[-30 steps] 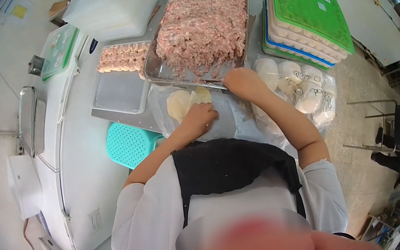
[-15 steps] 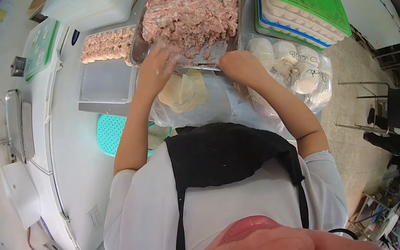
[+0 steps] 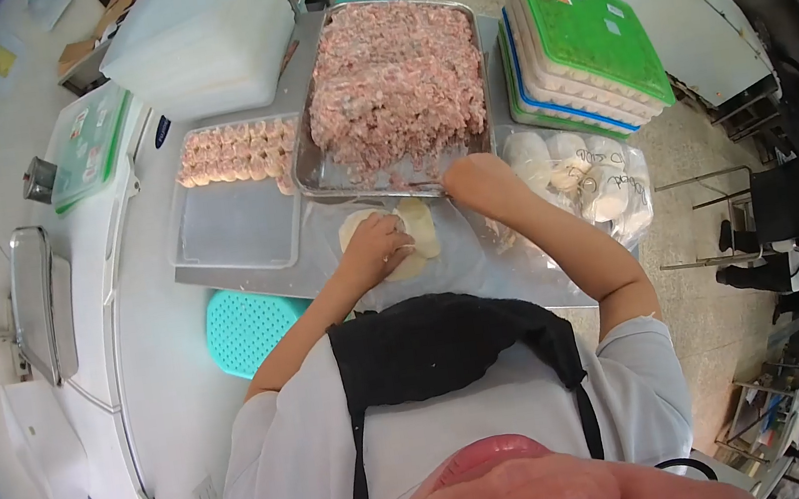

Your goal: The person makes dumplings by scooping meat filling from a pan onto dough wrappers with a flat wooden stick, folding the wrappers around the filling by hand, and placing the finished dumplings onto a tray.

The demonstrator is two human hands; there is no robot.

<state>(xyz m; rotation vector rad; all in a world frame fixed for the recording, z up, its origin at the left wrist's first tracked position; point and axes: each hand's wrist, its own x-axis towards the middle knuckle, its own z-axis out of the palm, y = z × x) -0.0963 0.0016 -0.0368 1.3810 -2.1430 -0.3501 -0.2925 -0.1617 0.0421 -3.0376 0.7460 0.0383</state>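
Observation:
Round, pale dough wrappers (image 3: 422,229) lie overlapping on a plastic sheet in front of me. Over them is my left hand (image 3: 375,250), its fingers bent together on a wrapper and covering part of the pile. My right hand (image 3: 480,185) is closed in a fist at the near right corner of a metal tray (image 3: 366,189). What that fist holds is hidden. The tray carries a big mound of ground meat filling (image 3: 394,78), with smears of it on the bare metal nearest me.
Left of the tray, a clear plastic tray (image 3: 234,233) has rows of filled dumplings (image 3: 235,153) at its far end. Bagged white wrapper stacks (image 3: 602,177) lie at right, below stacked green-lidded containers (image 3: 593,32). A turquoise perforated basket (image 3: 247,330) sits lower left. White bins (image 3: 197,49) stand behind.
My left hand has come down from the tray's near edge onto the dough wrappers. My right hand stays closed at the tray's corner. The view has tilted, showing more of the far side.

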